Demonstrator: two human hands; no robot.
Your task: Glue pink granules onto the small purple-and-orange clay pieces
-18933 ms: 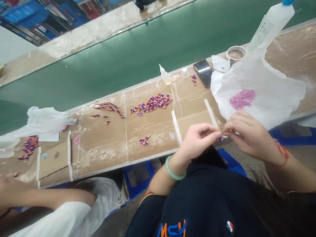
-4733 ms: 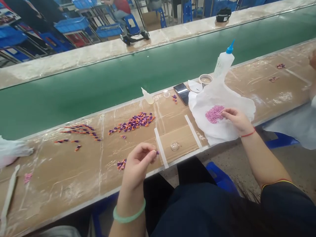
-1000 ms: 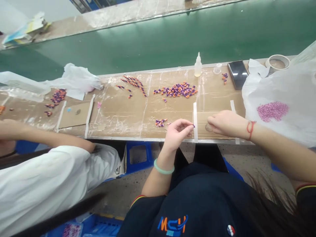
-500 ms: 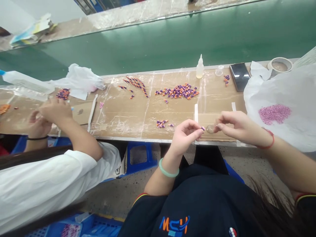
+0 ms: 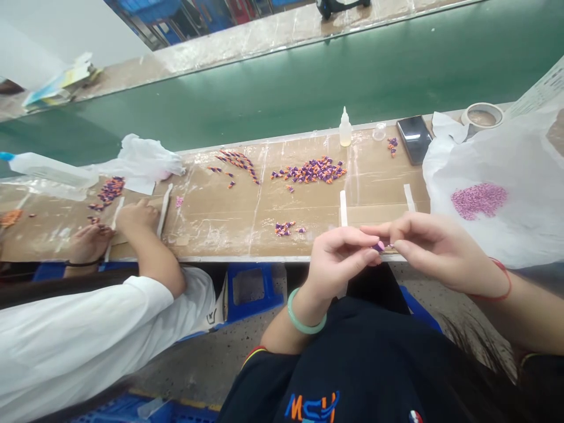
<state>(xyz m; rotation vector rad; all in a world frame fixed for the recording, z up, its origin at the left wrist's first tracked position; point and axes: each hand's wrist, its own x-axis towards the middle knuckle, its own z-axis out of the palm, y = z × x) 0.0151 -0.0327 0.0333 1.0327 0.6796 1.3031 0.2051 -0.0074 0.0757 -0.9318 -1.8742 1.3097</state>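
Between the fingertips of my left hand (image 5: 337,258) is a small purple piece (image 5: 379,246) with a pinkish end. My right hand (image 5: 429,249) pinches a tiny pale bit (image 5: 390,245) close against that piece; its exact kind is too small to make out. Both hands are over the front edge of the cardboard-covered table (image 5: 238,217). Left of my left hand lies a small cluster of purple-and-orange pieces (image 5: 284,228). Farther back is a larger pile of purple-and-orange pieces (image 5: 315,170).
A dropper bottle (image 5: 345,129), a small clear cup (image 5: 379,131), a phone (image 5: 415,138) and a tape roll (image 5: 482,116) stand at the back. Pink bits (image 5: 479,201) lie on white plastic (image 5: 445,170) at right. A co-worker's hands (image 5: 136,218) work at left.
My hands have come together, the right one moving from the table surface to the purple piece in the left. The co-worker's hands have moved apart. The view has shifted slightly.
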